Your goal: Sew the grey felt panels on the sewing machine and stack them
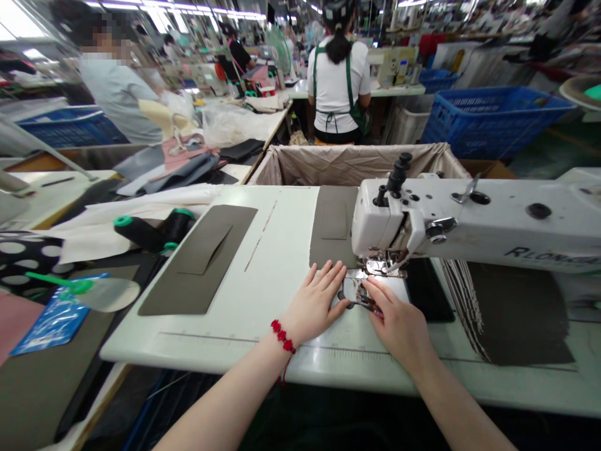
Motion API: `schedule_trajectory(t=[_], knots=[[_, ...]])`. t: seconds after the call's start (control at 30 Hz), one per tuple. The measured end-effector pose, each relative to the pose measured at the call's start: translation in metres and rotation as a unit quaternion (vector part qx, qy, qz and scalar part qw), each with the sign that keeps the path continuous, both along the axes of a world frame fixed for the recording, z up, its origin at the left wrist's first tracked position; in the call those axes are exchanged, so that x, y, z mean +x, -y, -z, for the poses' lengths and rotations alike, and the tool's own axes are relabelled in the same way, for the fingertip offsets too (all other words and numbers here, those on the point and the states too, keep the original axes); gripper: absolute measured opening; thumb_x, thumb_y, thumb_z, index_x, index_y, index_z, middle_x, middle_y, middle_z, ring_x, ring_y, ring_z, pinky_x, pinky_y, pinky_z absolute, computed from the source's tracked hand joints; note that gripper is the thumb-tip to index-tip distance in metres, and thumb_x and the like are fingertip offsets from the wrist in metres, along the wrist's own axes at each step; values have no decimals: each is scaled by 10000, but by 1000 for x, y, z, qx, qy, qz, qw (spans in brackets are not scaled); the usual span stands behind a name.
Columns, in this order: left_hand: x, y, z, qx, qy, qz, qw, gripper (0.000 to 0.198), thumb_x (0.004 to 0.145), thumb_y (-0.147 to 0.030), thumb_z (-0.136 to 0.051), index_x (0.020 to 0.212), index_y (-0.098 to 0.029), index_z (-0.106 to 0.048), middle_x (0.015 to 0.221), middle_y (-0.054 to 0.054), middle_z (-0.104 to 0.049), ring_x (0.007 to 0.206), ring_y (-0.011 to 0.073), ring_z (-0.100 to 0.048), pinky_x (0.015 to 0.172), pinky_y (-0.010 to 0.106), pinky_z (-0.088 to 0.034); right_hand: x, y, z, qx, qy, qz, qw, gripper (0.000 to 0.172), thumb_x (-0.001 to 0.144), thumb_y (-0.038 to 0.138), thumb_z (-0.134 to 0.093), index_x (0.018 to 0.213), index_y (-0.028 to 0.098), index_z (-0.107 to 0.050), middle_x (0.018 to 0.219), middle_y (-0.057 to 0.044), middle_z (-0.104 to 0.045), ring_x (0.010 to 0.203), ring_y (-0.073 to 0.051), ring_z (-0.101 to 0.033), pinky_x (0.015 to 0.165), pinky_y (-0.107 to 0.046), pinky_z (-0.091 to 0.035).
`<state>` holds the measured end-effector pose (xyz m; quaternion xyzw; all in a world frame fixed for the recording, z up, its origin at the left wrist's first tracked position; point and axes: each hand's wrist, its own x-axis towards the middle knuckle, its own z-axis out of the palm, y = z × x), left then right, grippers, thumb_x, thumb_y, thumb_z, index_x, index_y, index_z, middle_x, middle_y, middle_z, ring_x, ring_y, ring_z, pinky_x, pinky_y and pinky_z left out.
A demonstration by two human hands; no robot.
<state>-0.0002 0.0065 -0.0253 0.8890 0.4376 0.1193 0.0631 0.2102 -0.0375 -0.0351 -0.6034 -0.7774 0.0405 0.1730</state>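
My left hand (317, 304) lies flat with fingers stretched out on the pale machine table (277, 250), its fingertips at the near edge of a grey-brown panel (331, 219) with a sewn-on patch. Just right of it, my right hand (399, 319) is closed, fingertips bent down by the metal plate (353, 289) in front of the presser foot. A small dark metal piece shows under its fingers; I cannot make out what it is. The white sewing machine (469, 216) stands over the panel's right side, its presser foot (382, 266) close to both hands.
Another panel with a pocket patch (201, 260) lies left; a stack of panels (521, 313) lies right. Black thread cones (143, 233) and a clear, green-handled fan (110, 294) are at far left. Behind the table is a cloth-lined bin (357, 164); co-workers sit beyond.
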Motion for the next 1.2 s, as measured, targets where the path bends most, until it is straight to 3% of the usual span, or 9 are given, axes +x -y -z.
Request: schedule_trajectory(t=[0.37, 0.7, 0.97, 1.03, 1.1, 1.2], knots=[[-2, 1, -1, -8, 8, -2, 1000, 647, 966, -481, -410, 1516, -236, -173, 1564, 52, -239, 1451, 242, -176, 1182, 487, -163, 0, 0, 2, -19, -26, -5, 999, 548, 837, 146, -497, 1368, 273, -457, 1431, -25, -487, 976, -203, -664, 761, -327, -563], [-10, -2, 8, 18, 6, -6, 1000, 681, 955, -503, -408, 1524, -305, -91, 1567, 18, -198, 1437, 264, -216, 1169, 507, -245, -3, -11, 36, 28, -56, -20, 998, 707, 685, 54, -468, 1352, 287, -499, 1406, -29, -517, 1040, -226, -652, 843, -322, -547], [-13, -3, 20, 33, 19, 2, 999, 711, 953, -512, -394, 1531, -259, -67, 1575, 52, -154, 1440, 266, -201, 1164, 488, -261, -6, -6, 26, 28, -83, -9, 996, 661, 722, 68, -459, 1342, 292, -505, 1396, -34, -527, 1100, -218, -623, 893, -326, -511], [-13, -4, 19, 37, 24, 6, 999, 714, 943, -513, -414, 1529, -244, -108, 1567, 65, -206, 1430, 265, -241, 1160, 482, -263, -6, -4, 21, 25, -92, -5, 995, 646, 736, 63, -454, 1336, 297, -506, 1391, -29, -532, 1097, -209, -624, 906, -323, -498], [-12, -7, 12, 50, 31, -14, 998, 655, 943, -500, -420, 1507, -234, -221, 1505, 85, -368, 1374, 268, -366, 1140, 488, -283, -7, -1, 16, 24, -103, -2, 994, 626, 749, 61, -452, 1325, 299, -512, 1378, -21, -544, 1110, -201, -615, 917, -320, -489], [-11, -14, -4, 86, 38, -131, 987, 467, 980, -445, -332, 1344, -202, -494, 1192, 111, -656, 1127, 271, -595, 1016, 488, -400, -8, 2, 10, 34, -111, 0, 993, 588, 756, 70, -460, 1298, 290, -531, 1349, -14, -568, 1134, -196, -601, 925, -313, -481]])
